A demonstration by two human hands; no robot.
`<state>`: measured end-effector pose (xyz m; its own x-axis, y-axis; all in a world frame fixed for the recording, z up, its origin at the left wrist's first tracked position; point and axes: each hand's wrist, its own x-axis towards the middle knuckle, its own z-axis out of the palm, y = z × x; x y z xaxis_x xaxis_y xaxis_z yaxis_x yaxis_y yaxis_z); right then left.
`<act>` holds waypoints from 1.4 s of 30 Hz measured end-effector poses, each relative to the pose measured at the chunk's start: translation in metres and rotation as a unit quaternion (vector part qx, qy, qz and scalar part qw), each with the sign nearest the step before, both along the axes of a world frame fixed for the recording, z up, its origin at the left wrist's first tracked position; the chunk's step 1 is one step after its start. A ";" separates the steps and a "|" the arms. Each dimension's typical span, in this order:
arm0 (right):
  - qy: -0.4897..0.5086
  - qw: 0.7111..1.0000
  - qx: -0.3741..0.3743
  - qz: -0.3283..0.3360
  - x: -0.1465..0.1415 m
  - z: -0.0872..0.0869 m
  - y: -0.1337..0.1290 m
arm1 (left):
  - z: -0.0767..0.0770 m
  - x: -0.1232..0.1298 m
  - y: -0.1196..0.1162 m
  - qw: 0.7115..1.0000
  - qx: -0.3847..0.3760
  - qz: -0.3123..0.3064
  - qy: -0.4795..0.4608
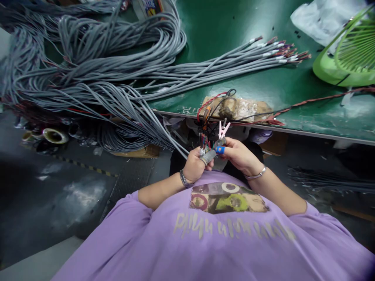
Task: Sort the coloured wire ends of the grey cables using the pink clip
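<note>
Below the bench edge, my left hand (pixel 197 164) is closed around the end of a grey cable (pixel 183 152). Thin coloured wires (pixel 206 141) stick up from that grip, beside a grey wrapped piece that looks like a taped thumb. My right hand (pixel 238 155) pinches at the wires from the other side, blue tape (pixel 220 150) round its thumb. What exactly lies between its fingertips is partly hidden. Just beyond them stands a pink clip (pixel 223 129), its two prongs spread. Behind it, a brown lump (pixel 227 107) sits on a taped board (pixel 252 107).
Large bundles of grey cables (pixel 117 58) cover the left of the green bench (pixel 211 23), stripped ends pointing right. A green fan (pixel 351 54) and a plastic bag (pixel 325 19) occupy the right. Red and black leads (pixel 316 100) run along the bench edge. Tape rolls (pixel 55 136) lie lower left.
</note>
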<state>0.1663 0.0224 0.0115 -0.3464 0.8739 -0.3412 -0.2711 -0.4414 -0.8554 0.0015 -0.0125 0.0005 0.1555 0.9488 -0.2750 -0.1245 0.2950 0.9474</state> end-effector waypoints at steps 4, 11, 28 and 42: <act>0.023 0.999 -0.008 -0.026 -0.005 -0.002 -0.002 | 0.003 0.002 0.002 0.999 -0.025 0.018 -0.016; 0.070 0.991 -0.065 -0.091 -0.019 -0.004 -0.007 | 0.008 0.006 0.005 0.998 -0.043 0.031 -0.033; 0.153 0.964 -0.212 -0.055 0.004 -0.009 0.004 | 0.005 0.001 0.005 0.997 -0.042 0.053 -0.032; -0.003 0.997 -0.049 -0.055 -0.011 -0.005 -0.010 | -0.001 0.001 0.003 0.999 -0.026 0.008 0.018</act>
<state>0.1549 0.0127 0.0062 -0.2471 0.8690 -0.4287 -0.3179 -0.4907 -0.8113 0.0025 -0.0098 -0.0002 0.1290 0.9352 -0.3298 -0.0957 0.3428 0.9345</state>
